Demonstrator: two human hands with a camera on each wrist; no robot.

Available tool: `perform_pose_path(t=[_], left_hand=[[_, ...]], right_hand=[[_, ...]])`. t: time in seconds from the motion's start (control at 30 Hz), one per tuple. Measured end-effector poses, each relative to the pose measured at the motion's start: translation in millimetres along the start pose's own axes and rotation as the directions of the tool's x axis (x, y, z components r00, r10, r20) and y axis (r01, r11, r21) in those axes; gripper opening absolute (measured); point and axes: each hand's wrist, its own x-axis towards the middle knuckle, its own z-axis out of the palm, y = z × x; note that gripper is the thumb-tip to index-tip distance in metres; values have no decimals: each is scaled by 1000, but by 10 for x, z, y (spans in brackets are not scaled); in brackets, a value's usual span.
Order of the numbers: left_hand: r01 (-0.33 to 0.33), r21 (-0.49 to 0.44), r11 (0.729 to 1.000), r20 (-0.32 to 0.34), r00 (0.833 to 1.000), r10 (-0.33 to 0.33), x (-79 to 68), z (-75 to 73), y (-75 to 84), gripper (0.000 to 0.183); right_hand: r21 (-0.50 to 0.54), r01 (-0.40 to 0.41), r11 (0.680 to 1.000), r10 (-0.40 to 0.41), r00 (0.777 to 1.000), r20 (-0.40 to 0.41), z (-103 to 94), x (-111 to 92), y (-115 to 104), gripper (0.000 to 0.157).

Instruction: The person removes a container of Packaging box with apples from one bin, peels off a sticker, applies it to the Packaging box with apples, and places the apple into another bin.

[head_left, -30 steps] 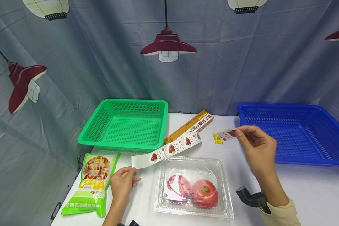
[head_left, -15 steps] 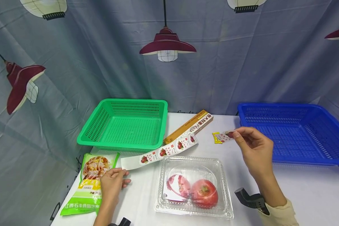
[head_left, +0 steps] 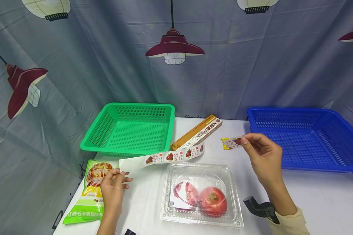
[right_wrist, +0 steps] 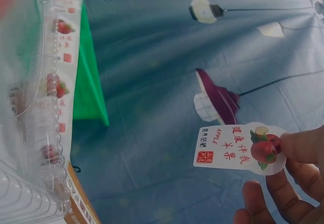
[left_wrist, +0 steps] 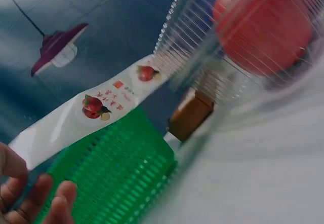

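Observation:
My left hand (head_left: 113,191) pinches the bare white end of a strip of apple stickers (head_left: 170,156) between thumb and finger, over the green food bag. The strip runs right behind a clear plastic clamshell box (head_left: 232,195), which holds two red apples (head_left: 213,199). On the right, my right hand (head_left: 264,156) holds a single peeled apple sticker (right_wrist: 223,148) by its rounded end, its printed face showing in the right wrist view. In the head view this sticker overlaps a small yellow packet (head_left: 225,139) on the table.
A green basket (head_left: 129,151) stands at the back left and a blue basket (head_left: 317,168) at the right. Between them lies a long pasta box (head_left: 200,132). The green and white food bag (head_left: 85,209) lies along the table's left side.
My left hand has moved left, drawing the sticker strip with it, and the strip's bare end is lifted and curved. My right hand has shifted slightly left and down with the sticker.

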Motion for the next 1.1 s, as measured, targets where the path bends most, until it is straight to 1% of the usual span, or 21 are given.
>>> perform_pose_path(t=[0.03, 0.07, 0.1, 0.13, 0.2, 0.27, 0.3, 0.33, 0.37, 0.43, 0.5, 0.57, 0.63, 0.73, 0.8, 0.83, 0.9, 0.93, 0.97, 1.0, 1.1], left_hand=[[-73, -34, 997, 12, 997, 73, -4, 9, 55, 9], [-167, -84, 982, 29, 985, 170, -1, 16, 113, 9], [-265, -137, 954, 40, 961, 273, 2, 24, 186, 7], [-357, -188, 915, 41, 928, 370, 6, 38, 276, 6], [-503, -324, 801, 34, 841, 541, 19, 68, 477, 6], [-588, -442, 677, -7, 757, 653, 25, 108, 705, 6], [-608, -485, 628, -39, 733, 679, 20, 134, 832, 6], [-618, -524, 586, -66, 715, 696, 12, 159, 956, 6], [-622, -564, 543, -93, 701, 707, 2, 184, 1077, 6], [-616, -631, 472, -141, 689, 711, -31, 227, 1301, 8], [-594, -686, 420, -171, 693, 700, -70, 246, 1482, 12], [-572, -726, 382, -187, 698, 691, -108, 245, 1608, 15], [-565, -737, 371, -199, 706, 679, -132, 219, 1685, 17], [-547, -749, 373, -192, 718, 669, -120, 172, 1746, 17], [-514, -768, 382, -171, 740, 651, -101, 133, 1773, 16], [-483, -786, 387, -146, 752, 642, -94, 119, 1783, 15], [-420, -811, 408, -86, 776, 625, -74, 111, 1788, 14], [-392, -814, 428, -52, 783, 620, -62, 116, 1780, 13], [-371, -809, 456, -16, 789, 614, -45, 131, 1765, 13], [-356, -792, 497, 24, 794, 607, -24, 152, 1742, 14], [-352, -670, 653, 127, 813, 569, 57, 232, 1603, 12]], right_hand=[[0, -4, 1000, 4, 1000, 2, 2, -1, 3, 10], [0, -8, 1000, 8, 1000, 5, 3, -1, 7, 10], [-6, -11, 1000, 11, 1000, 8, 4, -1, 11, 10], [-16, -15, 1000, 16, 1000, 11, 4, -1, 15, 10], [-26, -22, 999, 23, 1000, 14, 1, -3, 23, 9], [-51, -31, 998, 32, 999, 11, -2, -9, 29, 9], [-59, -39, 998, 39, 999, 9, -4, -13, 33, 9], [-62, -49, 997, 49, 999, 8, -5, -19, 37, 9], [-66, -58, 996, 59, 998, 6, -7, -24, 41, 9], [-71, -77, 994, 78, 997, 6, -7, -33, 47, 9], [-66, -90, 994, 91, 996, 8, -6, -38, 54, 10], [-72, -93, 993, 94, 995, 11, -4, -42, 59, 10], [-81, -92, 992, 93, 996, 13, -3, -44, 63, 9], [-76, -91, 993, 92, 996, 18, -3, -48, 71, 9], [-55, -94, 994, 95, 995, 23, -3, -52, 75, 9], [-44, -95, 994, 97, 995, 24, -3, -53, 78, 10], [-29, -98, 995, 99, 995, 22, -4, -54, 84, 10], [-29, -99, 995, 100, 995, 20, -4, -56, 87, 10], [-33, -100, 994, 100, 995, 18, -3, -59, 91, 10], [-39, -101, 994, 101, 995, 16, -3, -61, 95, 9], [-63, -106, 992, 107, 994, 11, -1, -70, 109, 9]])
